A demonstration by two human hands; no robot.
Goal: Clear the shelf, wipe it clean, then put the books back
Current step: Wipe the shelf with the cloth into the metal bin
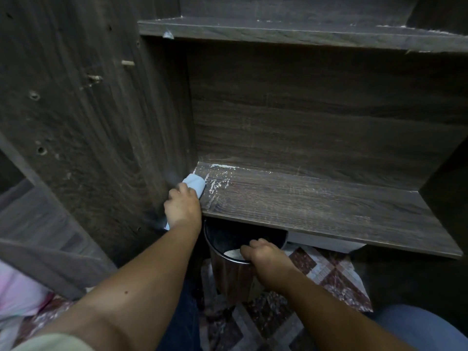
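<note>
A dark wooden shelf [316, 206] lies bare before me, streaked with pale dust near its left back corner. My left hand [182, 207] grips a light blue cloth [196, 183] at the shelf's left end, against the side panel. Below the shelf's front edge stands a round metal bin [228, 272]. My right hand [266, 254] curls over the bin's near rim and holds it. No books are in view.
A second wooden shelf [291, 31] runs above, with white specks along its edge. The tall side panel [101, 122] has screw holes and pegs. Patterned floor tiles [336, 272] show under the shelf. A pink fabric [17, 292] lies at the lower left.
</note>
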